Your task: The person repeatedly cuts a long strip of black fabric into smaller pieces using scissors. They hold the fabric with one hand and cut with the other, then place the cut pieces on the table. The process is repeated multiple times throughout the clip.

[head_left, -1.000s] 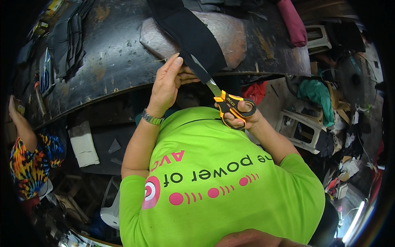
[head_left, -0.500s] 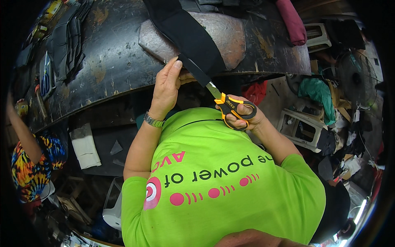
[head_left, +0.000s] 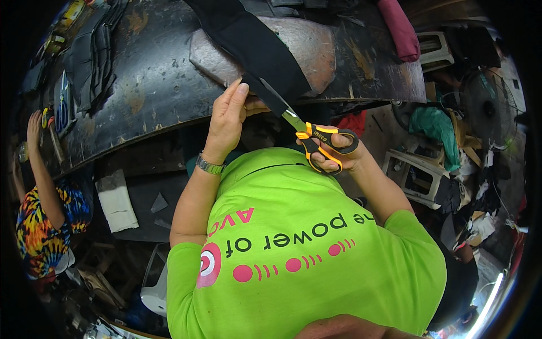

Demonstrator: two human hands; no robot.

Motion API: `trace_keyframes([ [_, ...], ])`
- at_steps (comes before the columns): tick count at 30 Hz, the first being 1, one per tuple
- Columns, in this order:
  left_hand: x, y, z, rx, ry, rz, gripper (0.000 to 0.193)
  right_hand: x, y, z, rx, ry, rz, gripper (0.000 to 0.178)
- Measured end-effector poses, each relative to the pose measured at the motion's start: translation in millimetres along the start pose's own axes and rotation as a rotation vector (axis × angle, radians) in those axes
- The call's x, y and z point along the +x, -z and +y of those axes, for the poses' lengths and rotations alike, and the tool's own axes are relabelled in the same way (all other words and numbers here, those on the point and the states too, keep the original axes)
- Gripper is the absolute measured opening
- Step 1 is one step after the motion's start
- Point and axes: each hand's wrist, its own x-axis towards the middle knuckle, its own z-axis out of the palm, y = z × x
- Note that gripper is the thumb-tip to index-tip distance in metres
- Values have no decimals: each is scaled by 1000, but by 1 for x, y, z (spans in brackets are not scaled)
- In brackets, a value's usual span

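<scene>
A long strip of black fabric (head_left: pixel 259 45) runs from the far edge of the view across the worktable to its near edge. My left hand (head_left: pixel 227 116) pinches the strip's near left corner between thumb and fingers. In my right hand (head_left: pixel 344 150) are scissors (head_left: pixel 307 134) with black and orange handles, thumb and fingers through the loops. Their blades are spread and point up and left, one lying over the fabric near my left hand. Part of the lower blade is hidden by the cloth.
Beneath the fabric lies a worn brown board (head_left: pixel 322 53) on the dark table (head_left: pixel 152 73). Stacked black pieces (head_left: pixel 93 62) and blue-handled scissors (head_left: pixel 63 101) lie at left, near a co-worker's hand (head_left: pixel 34 127). A maroon roll (head_left: pixel 401 31), plastic stools (head_left: pixel 415 175) and a fan (head_left: pixel 491 107) are at right.
The scissors' handles have spread apart and the blades have opened wider. My left hand keeps its pinch, nearly still. At left, the co-worker's hand has moved onto the table edge.
</scene>
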Motion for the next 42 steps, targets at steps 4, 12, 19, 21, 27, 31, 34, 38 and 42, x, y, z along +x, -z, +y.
trace_keyframes([
  [4,0,2,1,3,2,-2,36,1,-1,-2,27,-25,-18,79],
  [12,-1,3,2,61,16,-29,35,0,-3,-14,-95,-7,26,79],
  [19,-1,5,2,115,19,-50,31,-2,-10,-28,-146,-21,41,77],
  [21,-1,5,2,154,32,-58,30,-3,-9,-30,-143,-30,23,76],
  [27,-1,-6,0,87,-16,44,30,-2,-8,-25,-111,-25,77,71],
  [31,-1,-9,-2,108,0,143,27,-1,-9,-24,-133,-23,98,73],
  [34,-1,-4,-1,142,11,137,29,-2,-5,-28,-107,-15,20,74],
  [38,-2,3,1,183,-3,108,29,-2,5,-21,227,-110,-123,77],
  [42,-4,8,4,191,5,80,29,3,11,-9,215,-94,-149,79],
])
